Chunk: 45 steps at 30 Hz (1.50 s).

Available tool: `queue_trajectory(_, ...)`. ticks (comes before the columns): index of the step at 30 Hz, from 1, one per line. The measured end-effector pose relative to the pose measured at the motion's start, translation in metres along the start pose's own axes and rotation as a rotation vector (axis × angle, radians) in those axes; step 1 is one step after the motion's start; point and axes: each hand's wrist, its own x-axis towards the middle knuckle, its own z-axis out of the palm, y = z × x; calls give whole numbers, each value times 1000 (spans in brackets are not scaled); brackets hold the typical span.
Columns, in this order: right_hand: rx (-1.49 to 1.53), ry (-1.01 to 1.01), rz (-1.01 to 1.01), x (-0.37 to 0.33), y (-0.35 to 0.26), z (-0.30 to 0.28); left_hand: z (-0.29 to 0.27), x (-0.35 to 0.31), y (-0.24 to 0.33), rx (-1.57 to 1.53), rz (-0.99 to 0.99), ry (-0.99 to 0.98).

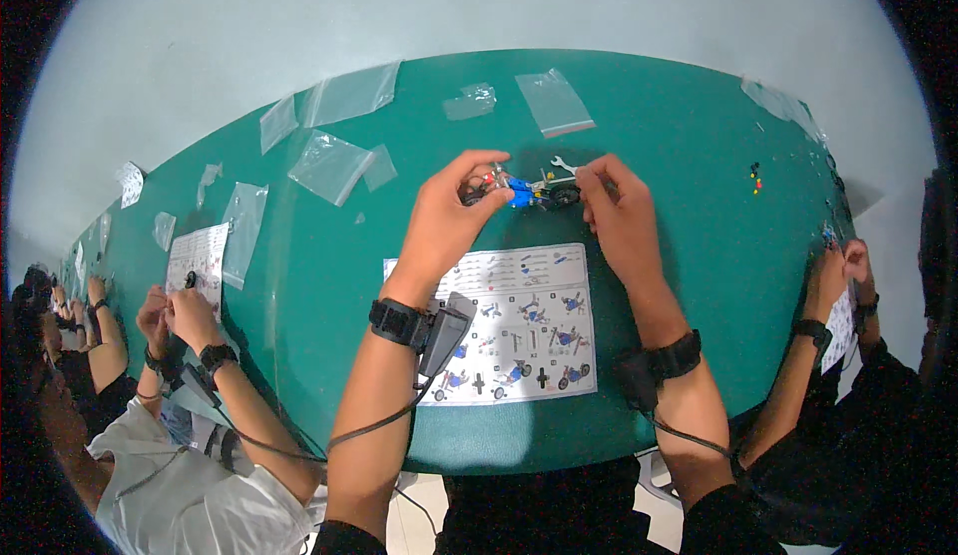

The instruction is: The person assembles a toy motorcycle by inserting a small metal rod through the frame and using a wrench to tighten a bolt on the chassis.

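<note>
Currently, toy motorcycle model (523,195) sits between the two hands, just beyond the upper edge of the printed instruction sheet (544,287), above green table (679,126); cannot tell whether it touches the surface. Body bright blue, with silver-grey and small yellow parts along the middle, a trace of red at the left end. Black wheel (565,196) at right end; other end partly covered by fingers. Left hand (447,214): thumb and fingers pinching the model's left end. Right hand (623,218): thumb and forefinger pressed together on the handle of a silver open-ended wrench (564,165), its forked head near the model. Sheet: blocks of fine print above, assembly drawings in blue, black and red below; lettering too small to read.
</note>
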Motion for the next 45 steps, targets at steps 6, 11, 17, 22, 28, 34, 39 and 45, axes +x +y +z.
queue_trajectory(6, -60, 11, -12, 4, 7, -6, 1, 1, -2, 33, -14, 5)
queue_trajectory(11, -105, 37, -28, 4, 5, -8, 6, 0, -2, 32, 38, 47)
queue_trajectory(17, -79, 35, -42, 4, 3, -7, 5, 0, 0, -13, 33, 53)
queue_trajectory(22, -62, 44, -30, 3, -1, -10, 6, -1, 4, 3, 41, 53)
queue_trajectory(28, -54, 48, -8, 0, -3, -5, 6, -1, 1, -38, 26, 48)
queue_trajectory(34, -77, 19, -106, -5, -6, 0, 2, 0, -1, -75, 17, 42)
queue_trajectory(39, -165, -1, -187, -8, -6, 3, 4, 0, 3, -31, 13, 17)
queue_trajectory(45, -54, 12, 0, -10, -12, 8, 6, -3, 5, -26, 2, 37)
